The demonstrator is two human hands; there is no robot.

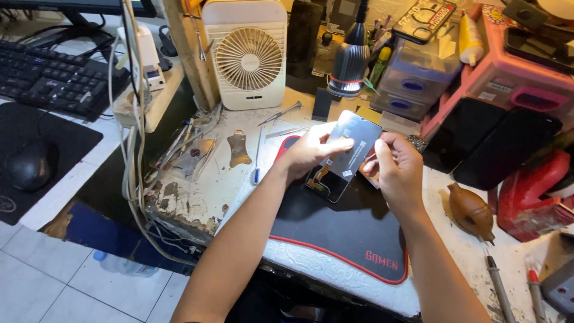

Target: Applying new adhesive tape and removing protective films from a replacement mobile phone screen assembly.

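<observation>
Above black mat [353, 230], phone screen panel [345, 154] between left hand [311, 149] and right hand [396, 170]

Two bare forearms (no sleeves, watch or rings showing) end in the left hand [309, 151] and right hand [396, 170].

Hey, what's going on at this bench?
A person is holding a phone screen panel in both hands above a black mat on a worn workbench. The left hand grips the panel's left edge with the thumb across its face, and the right hand pinches at its right edge. The panel is tilted, off the mat. A small fan, a lamp, a screwdriver and a brown rubber blower sit around it.
</observation>
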